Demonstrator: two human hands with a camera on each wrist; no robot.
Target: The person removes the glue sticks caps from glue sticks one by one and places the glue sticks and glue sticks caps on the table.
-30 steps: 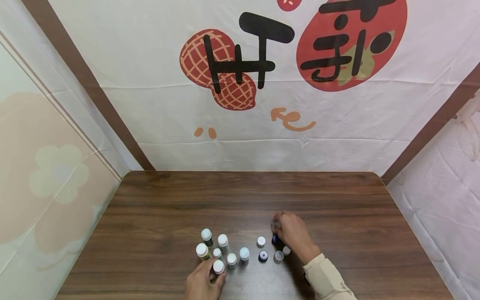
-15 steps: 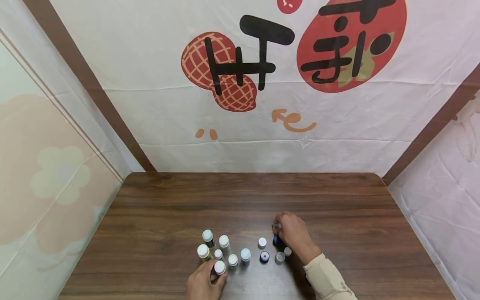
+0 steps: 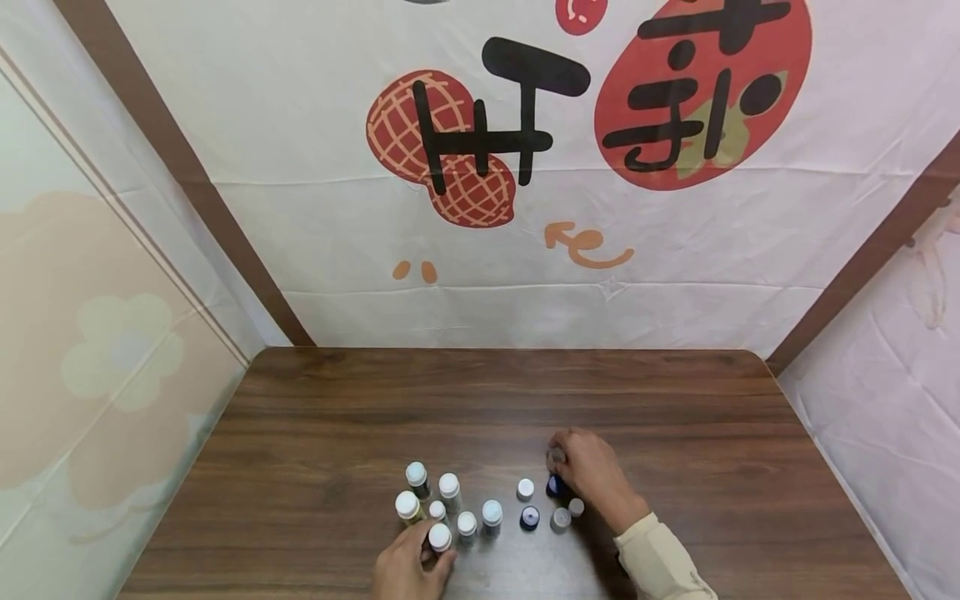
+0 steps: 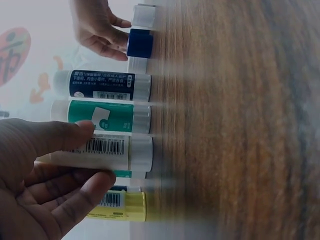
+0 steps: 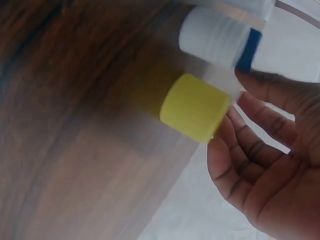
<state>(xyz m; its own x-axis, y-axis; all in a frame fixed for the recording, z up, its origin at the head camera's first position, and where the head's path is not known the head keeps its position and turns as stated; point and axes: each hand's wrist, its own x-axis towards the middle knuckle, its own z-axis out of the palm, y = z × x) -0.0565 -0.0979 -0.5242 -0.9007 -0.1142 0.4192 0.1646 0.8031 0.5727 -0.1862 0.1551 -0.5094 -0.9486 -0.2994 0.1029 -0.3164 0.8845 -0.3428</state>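
Head view, looking down on a dark wooden table with a cluster of small capped glue sticks near the bottom centre of the frame.

Left hand at the bottom edge, left of centre, gripping a white-capped glue stick standing upright on the table. In the left wrist view, thumb above and fingers below, curled round the barcode-labelled white tube. Just beside it in the same cluster: a green-labelled stick, a dark blue-labelled stick and a yellow stick, all upright on the wood.

Right hand lower centre-right, cream sleeve trailing to the bottom edge. Fingers curled over a blue-bodied glue stick, its top hidden by the fingertips. In the right wrist view, fingers loosely bent around a yellow-capped tube, touching it, with a white and blue tube just above; grip there blurred and hard to read.

Between the hands: a loose white cap, a dark blue piece and a grey cap, all near the right hand and well apart from the left cluster.

Behind the table, a white cloth backdrop printed with red shapes and black characters.
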